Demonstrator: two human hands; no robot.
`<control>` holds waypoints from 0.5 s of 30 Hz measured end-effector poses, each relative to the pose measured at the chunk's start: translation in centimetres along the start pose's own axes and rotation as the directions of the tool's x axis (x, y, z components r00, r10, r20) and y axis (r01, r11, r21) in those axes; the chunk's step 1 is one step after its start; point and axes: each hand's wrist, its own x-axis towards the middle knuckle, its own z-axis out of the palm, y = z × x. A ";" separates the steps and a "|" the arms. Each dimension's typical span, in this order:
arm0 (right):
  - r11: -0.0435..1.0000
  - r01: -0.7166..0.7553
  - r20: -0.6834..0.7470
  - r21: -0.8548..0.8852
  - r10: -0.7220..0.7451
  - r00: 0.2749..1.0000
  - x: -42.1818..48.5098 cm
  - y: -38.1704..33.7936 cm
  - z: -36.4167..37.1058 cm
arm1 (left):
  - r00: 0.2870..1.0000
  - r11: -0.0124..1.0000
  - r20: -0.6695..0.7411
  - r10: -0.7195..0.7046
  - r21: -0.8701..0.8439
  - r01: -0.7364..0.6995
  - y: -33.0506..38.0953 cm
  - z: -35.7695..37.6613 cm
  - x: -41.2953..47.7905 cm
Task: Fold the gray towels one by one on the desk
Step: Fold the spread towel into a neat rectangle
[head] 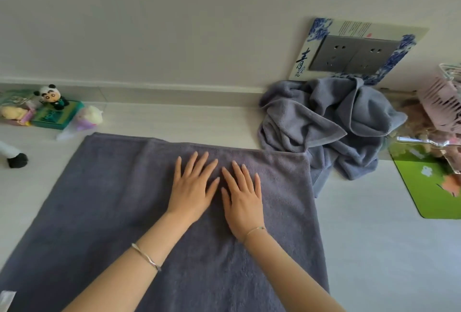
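A dark gray towel [104,207] lies spread flat on the white desk [374,249], reaching from the near edge to the middle. Both palms lie flat on its far half, side by side. My left hand [193,187] rests with straight fingers spread, and my right hand [240,199] presses beside it, fingers straight. A heap of crumpled lighter gray towels [326,124] sits at the back right against the wall, touching the spread towel's far right corner.
Small toys, a panda figure [51,97] and a green box [58,115] stand at the back left. A green mat [431,187] and a pink basket [444,102] are at the right. A double wall socket [354,56] is above the heap.
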 end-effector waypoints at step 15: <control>0.957 -0.272 0.083 -0.100 0.281 0.956 -2.8 5.1 -3.9 | 0.958 0.969 0.157 -0.241 -0.023 0.247 -9.3 -1.9 -5.4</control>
